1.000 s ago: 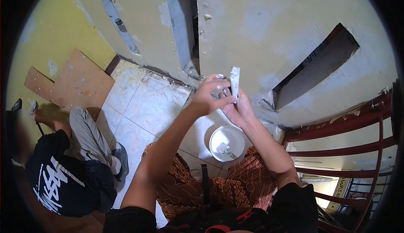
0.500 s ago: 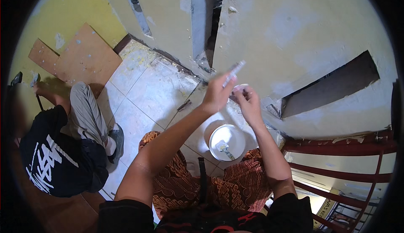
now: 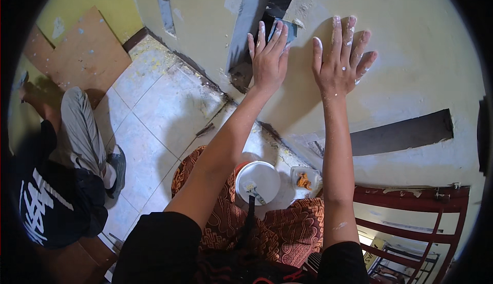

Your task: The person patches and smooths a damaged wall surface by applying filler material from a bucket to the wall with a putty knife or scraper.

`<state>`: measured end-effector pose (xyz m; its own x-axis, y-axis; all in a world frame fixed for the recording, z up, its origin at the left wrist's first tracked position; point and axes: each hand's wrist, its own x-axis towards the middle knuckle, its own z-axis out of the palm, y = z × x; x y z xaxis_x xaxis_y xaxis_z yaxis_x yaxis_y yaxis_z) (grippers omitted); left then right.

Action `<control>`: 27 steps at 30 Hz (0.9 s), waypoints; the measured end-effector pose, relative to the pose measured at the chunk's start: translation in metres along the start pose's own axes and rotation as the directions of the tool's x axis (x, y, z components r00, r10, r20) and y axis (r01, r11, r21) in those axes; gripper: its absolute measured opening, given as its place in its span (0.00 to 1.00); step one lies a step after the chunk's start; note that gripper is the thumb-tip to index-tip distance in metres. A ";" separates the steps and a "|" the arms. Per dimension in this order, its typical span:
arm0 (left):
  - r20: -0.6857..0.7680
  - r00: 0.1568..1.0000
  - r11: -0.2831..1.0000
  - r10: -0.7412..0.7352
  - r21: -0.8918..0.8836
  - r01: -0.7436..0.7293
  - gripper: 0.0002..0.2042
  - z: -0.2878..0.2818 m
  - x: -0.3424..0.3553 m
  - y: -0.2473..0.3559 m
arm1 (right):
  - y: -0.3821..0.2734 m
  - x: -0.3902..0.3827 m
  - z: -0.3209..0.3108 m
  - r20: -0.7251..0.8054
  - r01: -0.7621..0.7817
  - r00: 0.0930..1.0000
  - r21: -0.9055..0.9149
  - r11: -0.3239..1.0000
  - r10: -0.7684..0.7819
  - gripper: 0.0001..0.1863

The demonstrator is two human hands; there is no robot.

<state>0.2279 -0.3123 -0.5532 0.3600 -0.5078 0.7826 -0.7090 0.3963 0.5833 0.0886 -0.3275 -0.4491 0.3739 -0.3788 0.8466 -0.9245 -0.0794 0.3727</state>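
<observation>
My left hand [image 3: 269,60] lies with fingers stretched over a small grey-blue sheet [image 3: 290,30], which looks like sandpaper. It presses the sheet to the pale wall [image 3: 400,37], by the edge of a dark upright gap. To its right, my right hand [image 3: 341,65] rests flat on the wall with fingers spread and nothing in it. White specks and smears cover the fingers of both hands. Below, between my knees, stands a white-lidded bucket [image 3: 267,173] with a paint-smeared putty knife or brush [image 3: 255,193] on top; I cannot tell which.
Beside the bucket sits a clear tub [image 3: 314,171] with orange-brown pieces inside. A dark slot [image 3: 405,132] cuts the wall at right, above a dark red metal railing [image 3: 411,202]. At left another person [image 3: 56,191] crouches near leaning brown boards [image 3: 90,53]. Debris [image 3: 205,130] lies on the tiles.
Both hands have moved up and away from above the bucket onto the wall. The right hand's closed fingers have spread flat. The left hand now presses the sheet to the wall.
</observation>
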 end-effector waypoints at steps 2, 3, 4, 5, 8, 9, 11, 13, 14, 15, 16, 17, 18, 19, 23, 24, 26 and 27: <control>-0.013 1.000 1.000 -0.001 0.006 0.001 0.28 0.010 -0.002 -0.010 | -0.002 -0.001 -0.001 0.003 0.003 1.000 0.020 1.000 -0.003 0.33; -0.001 0.999 0.998 0.038 0.043 -0.038 0.27 0.010 -0.006 -0.017 | -0.003 -0.001 0.001 0.004 0.001 1.000 0.050 0.999 -0.001 0.33; 0.014 0.997 0.994 0.073 0.081 -0.074 0.27 0.010 -0.013 -0.024 | -0.002 -0.002 0.004 0.010 0.005 1.000 0.044 0.999 -0.006 0.33; 0.015 0.998 0.995 0.066 0.073 -0.067 0.27 0.009 -0.022 -0.027 | 0.001 -0.002 0.004 0.006 -0.007 1.000 0.050 0.999 0.006 0.33; 0.202 0.975 0.985 0.092 0.123 -0.119 0.27 -0.003 -0.053 -0.043 | 0.003 0.000 0.003 0.007 -0.022 1.000 0.070 0.997 0.022 0.33; 0.199 0.976 0.984 0.093 0.134 -0.121 0.27 -0.008 -0.061 -0.053 | 0.001 0.000 0.003 0.013 -0.027 1.000 0.081 0.996 0.026 0.32; 0.286 0.955 0.981 0.079 0.149 -0.126 0.27 -0.018 -0.067 -0.057 | 0.002 -0.001 0.004 0.003 -0.009 1.000 0.066 0.998 0.009 0.32; 0.290 0.955 0.983 0.064 0.145 -0.110 0.28 -0.026 -0.068 -0.057 | 0.003 -0.002 0.003 -0.008 0.003 1.000 0.053 0.999 -0.003 0.32; 0.228 0.973 0.989 0.018 0.137 -0.050 0.28 -0.028 -0.067 -0.055 | 0.003 -0.002 0.003 -0.011 0.003 1.000 0.076 0.997 -0.002 0.32; 0.166 0.986 0.992 -0.030 0.125 0.009 0.29 -0.030 -0.066 -0.054 | 0.003 -0.002 0.002 -0.014 0.003 1.000 0.099 0.995 -0.002 0.32; 0.116 0.993 0.992 -0.034 0.122 0.020 0.30 -0.031 -0.056 -0.045 | 0.004 -0.003 0.004 -0.014 0.004 1.000 0.093 0.996 -0.003 0.32; 0.118 0.992 0.994 -0.036 0.112 0.022 0.30 -0.029 -0.042 -0.031 | 0.007 -0.005 0.004 -0.013 0.008 1.000 0.089 0.996 -0.007 0.32; 0.058 0.998 0.998 0.003 0.057 -0.006 0.29 -0.028 -0.024 -0.018 | 0.007 -0.006 0.004 -0.014 0.008 1.000 0.089 0.996 -0.007 0.32; -0.006 0.999 0.999 0.039 0.007 -0.039 0.29 -0.027 -0.009 -0.010 | 0.004 -0.006 0.004 -0.016 0.006 1.000 0.086 0.996 -0.005 0.32; 0.116 0.990 0.994 0.079 0.070 -0.088 0.27 -0.017 -0.006 -0.010 | 0.004 -0.005 0.004 -0.021 0.007 1.000 0.053 0.999 -0.006 0.31; 0.139 0.987 0.986 0.075 0.141 -0.094 0.25 -0.010 -0.023 -0.029 | 0.001 -0.003 0.002 -0.021 0.008 1.000 0.047 0.999 -0.007 0.31; 0.187 0.981 0.974 0.055 0.204 -0.094 0.25 -0.014 -0.050 -0.049 | 0.001 -0.002 0.003 -0.023 0.004 1.000 0.063 0.998 -0.002 0.31; 0.234 0.972 0.962 0.031 0.258 -0.093 0.24 -0.019 -0.062 -0.056 | 0.003 -0.002 0.003 -0.022 0.002 1.000 0.069 0.998 -0.001 0.31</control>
<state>0.2570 -0.2892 -0.6302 0.1857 -0.6604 0.7276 -0.8716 0.2311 0.4322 0.0853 -0.3296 -0.4509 0.3760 -0.3587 0.8544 -0.9266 -0.1440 0.3473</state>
